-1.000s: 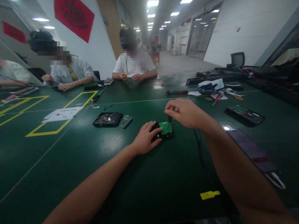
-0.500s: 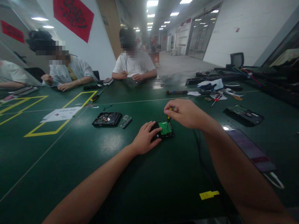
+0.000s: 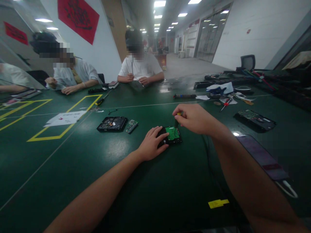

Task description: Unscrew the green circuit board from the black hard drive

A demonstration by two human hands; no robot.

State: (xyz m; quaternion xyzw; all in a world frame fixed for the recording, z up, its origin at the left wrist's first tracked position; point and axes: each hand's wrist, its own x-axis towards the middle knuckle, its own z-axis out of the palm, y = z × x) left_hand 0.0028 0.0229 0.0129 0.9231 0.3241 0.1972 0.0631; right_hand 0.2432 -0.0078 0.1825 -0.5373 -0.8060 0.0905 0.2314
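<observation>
A hard drive (image 3: 173, 136) with a green circuit board facing up lies on the green table (image 3: 73, 168) in front of me. My left hand (image 3: 152, 144) rests on its left edge with the fingers laid flat, holding it down. My right hand (image 3: 194, 118) is closed around a small screwdriver (image 3: 177, 121) with a yellow top, held upright with its tip on the board's far side.
An opened drive (image 3: 112, 124) and a loose circuit board (image 3: 132, 126) lie to the left. Another drive (image 3: 254, 118) and a phone (image 3: 261, 157) sit at my right. Tools and cloths clutter the far right. Two people sit across the table; yellow tape marks the left.
My right hand has shifted slightly on the screwdriver's top, as if turning it; the left hand and the drive have stayed put.
</observation>
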